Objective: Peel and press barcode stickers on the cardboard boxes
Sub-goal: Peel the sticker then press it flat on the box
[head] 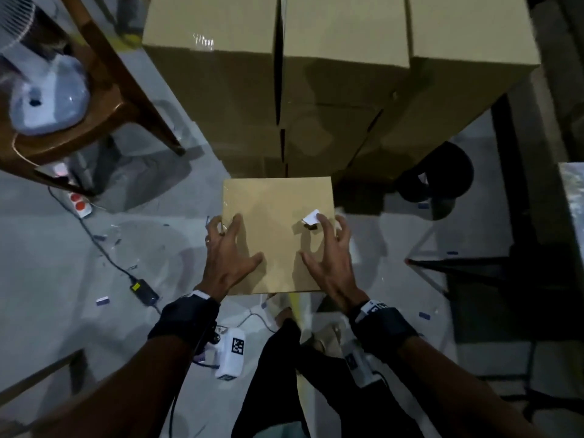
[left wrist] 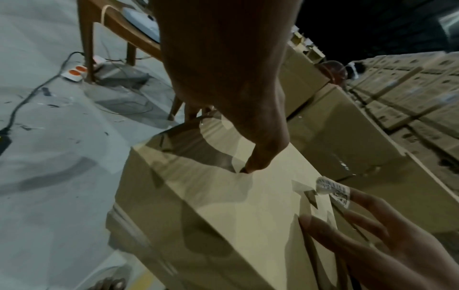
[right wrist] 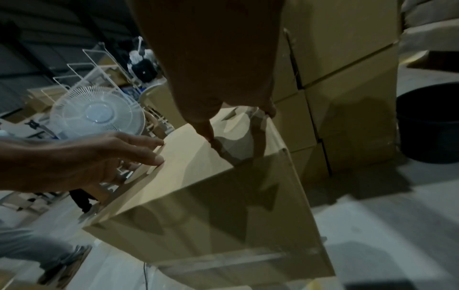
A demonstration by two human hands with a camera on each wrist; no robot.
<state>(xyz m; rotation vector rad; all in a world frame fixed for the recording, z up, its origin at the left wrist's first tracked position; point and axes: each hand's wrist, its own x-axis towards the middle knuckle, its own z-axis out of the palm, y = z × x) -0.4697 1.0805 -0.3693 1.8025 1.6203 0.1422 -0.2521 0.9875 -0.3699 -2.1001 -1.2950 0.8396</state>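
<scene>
The left hand [head: 230, 251] lies spread on the cardboard box [head: 278, 197], thumb on top and fingertips at its left edge, grasping nothing. The right hand [head: 330, 254] is splayed too, with a curled barcode sticker [head: 311, 217] clinging to its index fingertip over the box's right side. Stacked boxes [head: 344, 74] stand just behind.

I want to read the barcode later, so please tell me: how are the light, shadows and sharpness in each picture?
Head view: dim, several overlapping shadows fall on the cardboard box; the fan is blurred. Left wrist view: the barcode sticker shows bars, but soft, not readable. Right wrist view: the tape on the box glares; the lower left is smeared.
</scene>
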